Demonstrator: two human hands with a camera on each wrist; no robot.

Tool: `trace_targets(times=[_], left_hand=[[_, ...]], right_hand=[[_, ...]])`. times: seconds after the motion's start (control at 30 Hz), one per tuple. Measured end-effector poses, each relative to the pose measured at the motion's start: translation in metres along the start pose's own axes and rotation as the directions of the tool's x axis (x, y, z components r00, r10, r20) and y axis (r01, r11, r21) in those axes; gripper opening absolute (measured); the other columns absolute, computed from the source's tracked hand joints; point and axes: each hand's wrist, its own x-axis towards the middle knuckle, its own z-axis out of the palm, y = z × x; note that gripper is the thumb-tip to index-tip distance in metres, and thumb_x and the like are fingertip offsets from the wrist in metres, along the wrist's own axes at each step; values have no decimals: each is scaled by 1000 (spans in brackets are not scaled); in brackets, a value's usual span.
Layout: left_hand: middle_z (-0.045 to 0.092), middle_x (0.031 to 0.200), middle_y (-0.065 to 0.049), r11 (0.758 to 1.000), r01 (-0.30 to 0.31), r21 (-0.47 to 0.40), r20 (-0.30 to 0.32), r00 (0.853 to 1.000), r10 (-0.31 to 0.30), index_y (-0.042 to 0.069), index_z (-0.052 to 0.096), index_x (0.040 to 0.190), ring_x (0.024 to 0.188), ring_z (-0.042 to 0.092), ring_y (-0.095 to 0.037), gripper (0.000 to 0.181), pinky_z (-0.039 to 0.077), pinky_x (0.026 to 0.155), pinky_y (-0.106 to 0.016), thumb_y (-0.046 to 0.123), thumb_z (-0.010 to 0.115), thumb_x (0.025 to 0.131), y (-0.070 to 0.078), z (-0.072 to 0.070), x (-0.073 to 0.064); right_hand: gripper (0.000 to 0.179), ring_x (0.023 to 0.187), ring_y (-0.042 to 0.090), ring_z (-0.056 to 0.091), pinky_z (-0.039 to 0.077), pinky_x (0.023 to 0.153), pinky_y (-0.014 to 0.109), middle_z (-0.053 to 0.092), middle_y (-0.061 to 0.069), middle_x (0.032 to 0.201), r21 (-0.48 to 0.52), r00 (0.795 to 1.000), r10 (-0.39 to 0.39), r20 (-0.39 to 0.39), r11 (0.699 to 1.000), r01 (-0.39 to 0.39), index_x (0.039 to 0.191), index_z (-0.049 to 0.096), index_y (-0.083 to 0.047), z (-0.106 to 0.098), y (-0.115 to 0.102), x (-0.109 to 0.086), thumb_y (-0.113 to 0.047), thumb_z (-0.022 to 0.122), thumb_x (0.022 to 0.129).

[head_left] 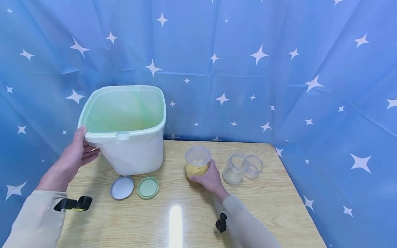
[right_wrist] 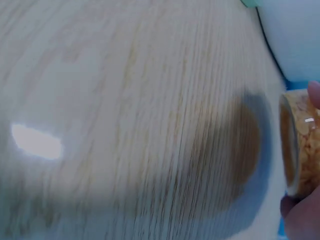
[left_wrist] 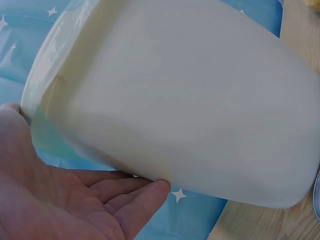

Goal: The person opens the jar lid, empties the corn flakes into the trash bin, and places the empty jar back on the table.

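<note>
A white bin [head_left: 133,155] with a pale green rim and a thin clear green liner stands at the back left, tilted. My left hand [head_left: 72,155] holds its left side, the thumb at the rim and the other fingers against the wall below, as the left wrist view shows up close [left_wrist: 95,200]. In my right hand [head_left: 211,177] is a clear jar [head_left: 197,165] of yellow flaky pieces, gripped round its side. From the right wrist view, the jar [right_wrist: 306,145] is raised off the table, its shadow beneath. The pieces are too blurred to identify.
A white-grey lid [head_left: 122,188] and a green lid [head_left: 148,188] lie in front of the bin. To the right of my right hand stand a clear jar [head_left: 234,170] and, beside it, another clear round piece [head_left: 255,167]. A blue star-patterned curtain [head_left: 217,69] hangs behind the wooden table [head_left: 192,220].
</note>
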Motion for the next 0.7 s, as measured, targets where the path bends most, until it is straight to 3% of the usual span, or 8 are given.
trace_targets(times=[0.13, 0.33, 0.7], left_hand=[[31, 149, -30, 1000, -6, -19, -2, 1000, 6, 21, 44, 118, 89, 55, 11, 71, 55, 82, -12, 74, 4, 93, 0, -1, 1], [32, 148, -31, 1000, -16, -15, -2, 1000, 16, 22, 45, 117, 89, 56, 12, 70, 55, 81, -12, 73, 4, 93, 0, -1, 1], [28, 151, -34, 999, -27, -23, 25, 999, 27, 22, 42, 120, 92, 56, 12, 68, 55, 82, -11, 72, 3, 94, -1, -3, 0]], right_hand=[[113, 124, 27, 52, 45, 105, 49, 49, 7, 140, -17, 999, -25, 43, 1000, 26, 151, 25, -15, -4, 1, -4, -35, 92, 62], [107, 117, 19, 55, 47, 102, 44, 54, -1, 132, -41, 987, -99, 128, 994, 105, 147, 36, -22, -11, 4, -9, -34, 94, 58], [110, 115, 16, 55, 46, 101, 42, 56, -5, 129, -41, 951, -164, 262, 983, 181, 149, 34, -19, -21, 10, -15, -37, 94, 58]])
